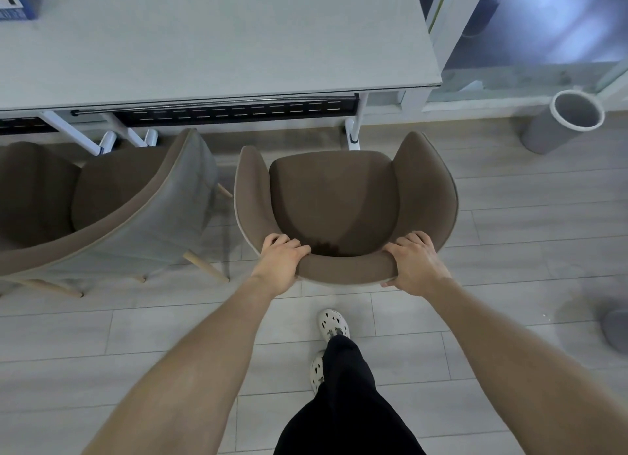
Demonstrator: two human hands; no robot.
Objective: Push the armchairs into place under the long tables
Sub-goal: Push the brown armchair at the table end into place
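A brown upholstered armchair (334, 196) stands on the floor just in front of the long grey table (217, 43), its seat facing the table edge and its front still outside it. My left hand (283, 261) grips the left end of the chair's backrest top. My right hand (416, 261) grips the right end of the same backrest. A second brown armchair (112, 203) with pale wooden legs stands to the left, turned at an angle, its front near the table's white legs.
A grey cylindrical bin (564, 120) stands at the right near the table's end and a glass partition. White table legs with feet (353, 132) sit ahead of the chair. A blue book (17, 3) lies on the table's far left. My feet are behind the chair.
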